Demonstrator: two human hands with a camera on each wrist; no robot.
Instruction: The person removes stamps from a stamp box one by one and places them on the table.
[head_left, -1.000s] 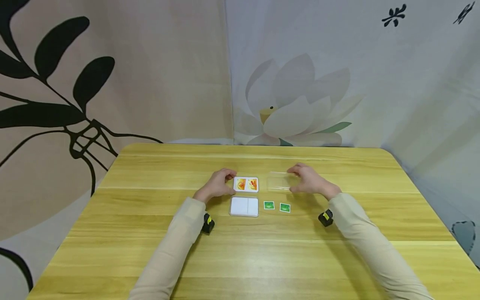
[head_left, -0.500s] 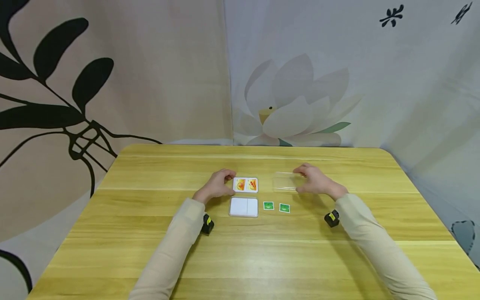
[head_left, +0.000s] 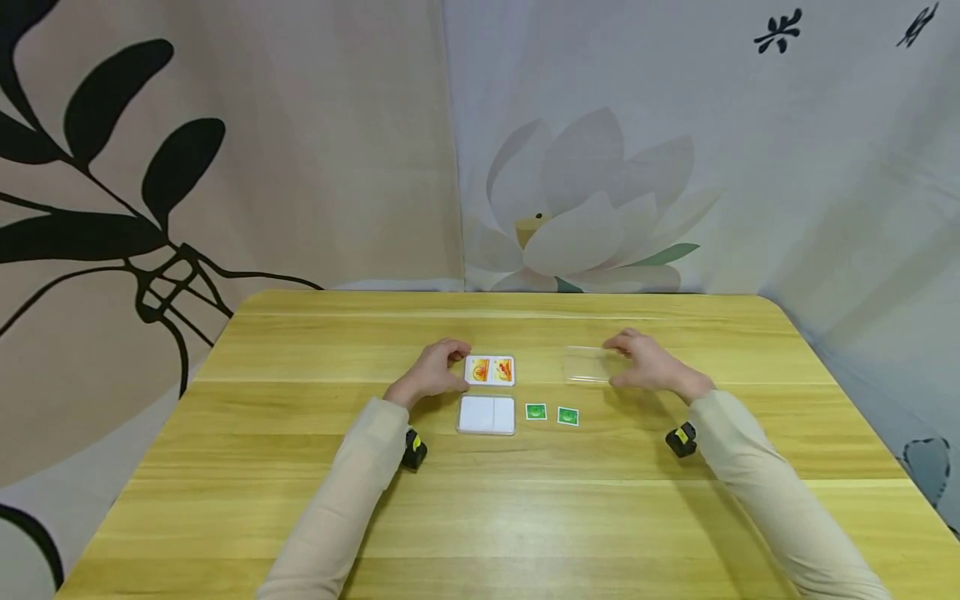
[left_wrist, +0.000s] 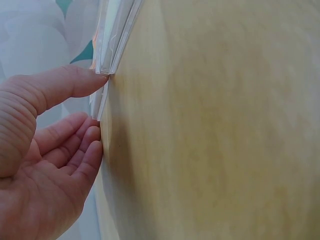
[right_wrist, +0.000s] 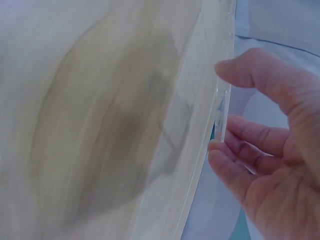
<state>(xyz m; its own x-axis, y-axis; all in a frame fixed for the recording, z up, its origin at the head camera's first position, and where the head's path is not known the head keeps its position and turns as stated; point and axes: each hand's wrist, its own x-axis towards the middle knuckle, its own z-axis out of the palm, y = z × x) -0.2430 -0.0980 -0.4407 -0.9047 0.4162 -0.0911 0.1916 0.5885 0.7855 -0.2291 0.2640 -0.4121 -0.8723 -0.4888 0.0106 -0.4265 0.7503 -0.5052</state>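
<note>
My left hand point(head_left: 427, 372) holds a flat white case point(head_left: 490, 370) by its left end, thumb at the near corner and fingers at the far one. Two orange-printed pictures show in that case. In the left wrist view, the thumb meets the clear edge of a case point(left_wrist: 112, 40). Farther right, my right hand point(head_left: 652, 365) holds a thin transparent plastic cover point(head_left: 587, 364) by its right end. The right wrist view shows the cover's edge point(right_wrist: 220, 117) between thumb and fingers. Closer to me lies a second case point(head_left: 486, 415), plain white with a line dividing it.
Two small green cards with white borders, a left one point(head_left: 536, 412) and a right one point(head_left: 567, 416), lie right of the second case. Everything rests on a wooden table point(head_left: 480, 517). A patterned cloth point(head_left: 337, 167) hangs behind the table's far edge.
My right hand has moved right with the transparent cover, widening the gap to the orange-picture case. My left hand stays at that case; the cards and second case have not moved.
</note>
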